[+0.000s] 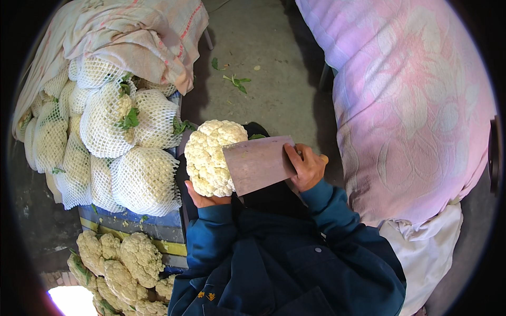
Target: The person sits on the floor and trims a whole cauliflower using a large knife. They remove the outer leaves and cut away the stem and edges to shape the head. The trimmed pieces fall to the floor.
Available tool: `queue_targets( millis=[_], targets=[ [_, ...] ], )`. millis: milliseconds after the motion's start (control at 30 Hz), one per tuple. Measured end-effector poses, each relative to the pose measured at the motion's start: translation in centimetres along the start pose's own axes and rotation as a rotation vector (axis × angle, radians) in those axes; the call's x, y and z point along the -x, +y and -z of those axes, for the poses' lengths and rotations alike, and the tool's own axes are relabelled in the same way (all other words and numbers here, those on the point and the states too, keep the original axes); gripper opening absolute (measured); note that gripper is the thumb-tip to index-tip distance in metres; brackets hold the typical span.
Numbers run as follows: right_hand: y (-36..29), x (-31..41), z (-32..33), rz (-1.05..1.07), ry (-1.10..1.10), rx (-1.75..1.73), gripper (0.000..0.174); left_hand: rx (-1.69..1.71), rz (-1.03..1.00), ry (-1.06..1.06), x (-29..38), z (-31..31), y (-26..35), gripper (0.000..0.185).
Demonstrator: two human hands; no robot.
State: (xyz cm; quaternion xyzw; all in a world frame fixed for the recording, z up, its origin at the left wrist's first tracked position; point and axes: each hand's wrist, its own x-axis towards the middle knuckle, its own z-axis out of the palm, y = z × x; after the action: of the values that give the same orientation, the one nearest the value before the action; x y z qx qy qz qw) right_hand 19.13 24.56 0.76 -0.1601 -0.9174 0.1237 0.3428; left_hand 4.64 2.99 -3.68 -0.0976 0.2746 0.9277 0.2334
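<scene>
My left hand [205, 197] supports a large white cauliflower head [213, 158] from below, just in front of my body; most of the fingers are hidden under it. In my right hand [307, 168] is a cleaver with a broad rectangular blade [259, 164], my index finger lying against the flat of the metal. The far end of the blade overlaps the right side of the cauliflower in view; whether it touches or cuts in cannot be told. A bit of green leaf [257, 136] shows behind the blade's upper edge.
At left, many cauliflowers in white foam netting [144, 179] are piled under a draped pale cloth [130, 43]. Bare cauliflowers [140, 258] lie nearer, lower left. A pink patterned blanket [411, 118] covers a bulky shape at right. Leaf scraps [238, 83] lie on the concrete floor.
</scene>
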Motion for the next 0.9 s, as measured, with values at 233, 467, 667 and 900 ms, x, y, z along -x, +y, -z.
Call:
queue_targets(
  millis=[233,467,667,900],
  targets=[
    [0.8,-0.9,-0.4,0.061,0.040,-0.021,0.053,0.014,0.014,-0.003,0.0,0.0,0.0,0.084],
    [1.8,-1.3,-1.1,0.106,0.072,0.016,0.039,0.016,0.005,0.009,0.0,-0.1,0.0,0.083],
    [3.0,0.9,-3.5,-0.048,-0.009,-0.054,0.045,0.052,0.034,-0.097,0.1,0.0,0.1,0.082],
    [4.0,5.1,-5.7,-0.259,-0.082,-0.090,0.059,-0.001,0.025,-0.090,0.4,-0.4,0.1,0.084]
  ],
)
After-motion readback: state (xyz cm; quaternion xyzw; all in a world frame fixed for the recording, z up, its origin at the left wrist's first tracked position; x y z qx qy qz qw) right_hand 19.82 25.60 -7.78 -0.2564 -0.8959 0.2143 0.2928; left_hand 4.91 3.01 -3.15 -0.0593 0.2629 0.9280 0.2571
